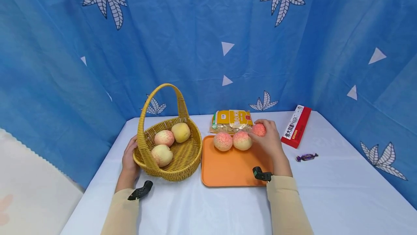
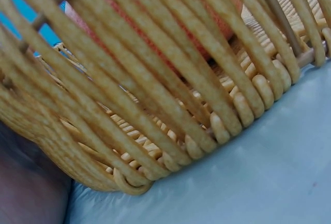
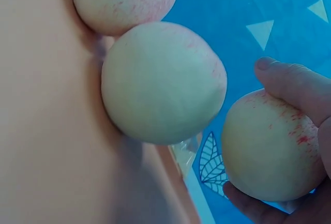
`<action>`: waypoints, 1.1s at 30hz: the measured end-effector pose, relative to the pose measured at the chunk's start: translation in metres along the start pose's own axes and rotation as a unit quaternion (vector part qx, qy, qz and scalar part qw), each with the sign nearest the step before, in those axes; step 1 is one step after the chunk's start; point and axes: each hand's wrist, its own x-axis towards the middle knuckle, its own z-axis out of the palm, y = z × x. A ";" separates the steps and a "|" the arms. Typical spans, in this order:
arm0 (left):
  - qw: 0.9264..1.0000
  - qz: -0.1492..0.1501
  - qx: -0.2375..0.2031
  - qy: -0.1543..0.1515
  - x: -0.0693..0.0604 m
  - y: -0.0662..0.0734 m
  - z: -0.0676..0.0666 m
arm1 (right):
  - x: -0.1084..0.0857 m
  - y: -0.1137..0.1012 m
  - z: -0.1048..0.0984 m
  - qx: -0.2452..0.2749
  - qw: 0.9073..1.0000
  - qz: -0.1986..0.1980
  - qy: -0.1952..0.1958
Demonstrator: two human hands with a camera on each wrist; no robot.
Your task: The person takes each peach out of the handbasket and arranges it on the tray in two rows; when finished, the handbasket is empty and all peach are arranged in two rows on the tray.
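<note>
My left hand (image 1: 129, 159) grips the left side of a woven basket (image 1: 185, 171) with a tall handle; the basket hides some of its fingers. Inside the basket lie two pink-speckled peaches, one a peach (image 1: 164, 138) at the back and one a paler peach (image 1: 161, 155) in front, beside a yellow peach (image 1: 181, 132). My right hand (image 1: 269, 139) holds a pink peach (image 3: 271, 146) between thumb and fingers, above the orange tray (image 1: 232, 173). Two other peaches, a left peach (image 1: 223, 141) and a right peach (image 1: 242, 141), sit side by side at the tray's back.
Behind the tray lies a yellow bag of grain-like food (image 1: 231, 121). To the right are a red pasta box (image 1: 296, 126) and a purple-wrapped candy (image 1: 307, 157). A white cloth covers the table (image 1: 202, 209), and a blue curtain (image 1: 195, 46) hangs behind it.
</note>
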 end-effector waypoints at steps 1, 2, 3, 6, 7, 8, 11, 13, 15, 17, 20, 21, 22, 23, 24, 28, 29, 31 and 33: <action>1.000 -0.001 0.000 0.000 0.000 0.000 0.000 | 0.000 0.002 -0.001 -0.002 1.000 0.002 -0.002; 1.000 -0.001 0.000 -0.002 0.000 0.001 0.000 | 0.001 0.003 -0.001 -0.003 1.000 0.004 -0.003; 1.000 -0.001 0.000 -0.001 0.000 0.001 0.000 | 0.001 0.005 -0.002 -0.001 1.000 0.007 -0.004; 1.000 0.001 -0.002 -0.003 0.000 -0.001 0.000 | 0.002 0.011 -0.003 -0.003 1.000 0.018 -0.007; 1.000 0.002 -0.001 -0.003 0.000 -0.001 0.000 | 0.002 0.013 -0.004 -0.003 1.000 0.021 -0.008; 1.000 0.003 0.001 -0.004 -0.001 -0.001 0.000 | 0.002 0.014 -0.004 -0.004 1.000 0.025 -0.009; 1.000 0.005 0.004 -0.005 -0.001 -0.001 -0.001 | 0.003 0.019 -0.004 -0.012 0.999 0.033 -0.015; 1.000 0.006 0.004 -0.005 -0.001 -0.002 -0.001 | 0.003 0.021 -0.004 -0.017 0.999 0.038 -0.022; 1.000 0.009 0.004 -0.006 -0.001 -0.002 -0.001 | 0.004 0.024 -0.004 -0.022 0.998 0.041 -0.029; 1.000 0.012 0.004 -0.005 -0.001 -0.002 -0.001 | 0.004 0.026 -0.003 -0.026 0.998 0.042 -0.037; 1.000 0.018 0.000 -0.004 -0.001 -0.002 0.000 | 0.005 0.029 -0.002 -0.028 0.998 0.044 -0.047; 1.000 0.019 0.000 -0.003 -0.001 -0.002 0.000 | 0.005 0.029 -0.002 -0.029 0.997 0.045 -0.049; 1.000 0.018 0.000 -0.003 -0.001 -0.002 0.000 | 0.005 0.030 -0.001 -0.030 0.997 0.047 -0.052; 1.000 0.017 -0.002 -0.004 -0.001 -0.001 -0.001 | 0.005 0.031 -0.001 -0.031 0.997 0.048 -0.054; 1.000 0.016 -0.003 -0.005 -0.001 -0.001 -0.001 | 0.005 0.031 -0.001 -0.032 0.997 0.049 -0.056; 1.000 0.004 -0.002 -0.006 -0.001 -0.001 0.000 | 0.006 0.032 0.000 -0.039 0.996 0.049 -0.063; 1.000 0.001 -0.001 -0.004 -0.001 -0.001 0.000 | 0.006 0.033 0.000 -0.040 0.996 0.048 -0.065; 1.000 -0.003 0.002 0.001 -0.001 -0.001 0.001 | 0.005 0.033 0.001 -0.041 0.996 0.045 -0.067; 1.000 -0.006 0.006 0.003 -0.002 -0.001 0.001 | 0.005 0.033 0.001 -0.039 0.996 0.043 -0.069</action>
